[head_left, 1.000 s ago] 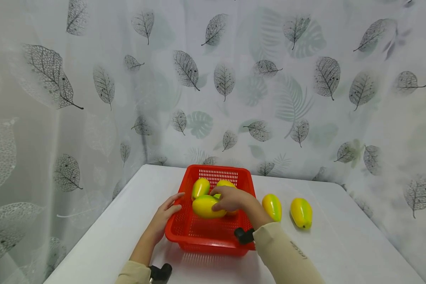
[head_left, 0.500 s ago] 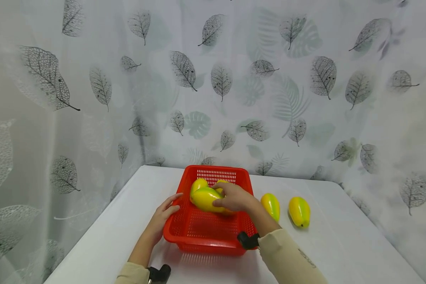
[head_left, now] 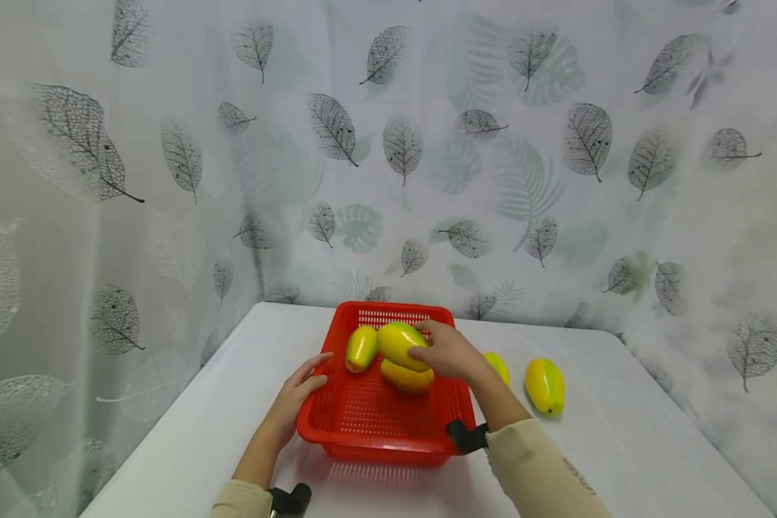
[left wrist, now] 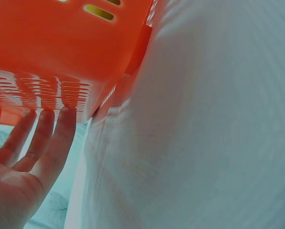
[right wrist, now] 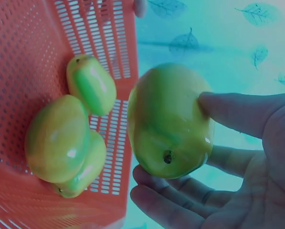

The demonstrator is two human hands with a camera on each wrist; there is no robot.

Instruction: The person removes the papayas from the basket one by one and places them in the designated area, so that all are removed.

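My right hand (head_left: 450, 349) holds a yellow-green papaya (head_left: 401, 344) over the far half of a red plastic basket (head_left: 388, 437). In the right wrist view the thumb presses one side of this papaya (right wrist: 171, 119), with the fingers around and beneath it. Three more papayas lie inside the basket, among them one at the left (head_left: 362, 349) and one lower in the middle (head_left: 406, 375). My left hand (head_left: 293, 398) holds the basket's left rim. Three of its fingers (left wrist: 61, 138) reach up against the outer wall, below the rim.
Two papayas lie on the white table (head_left: 621, 432) right of the basket: one (head_left: 545, 386) in the open, another (head_left: 497, 367) partly behind my right forearm. A leaf-printed curtain (head_left: 427, 180) closes off the back and sides.
My right hand has lifted the papaya and carried it up and rightward from the basket's middle, uncovering the papayas below. My left hand has stayed at the rim.
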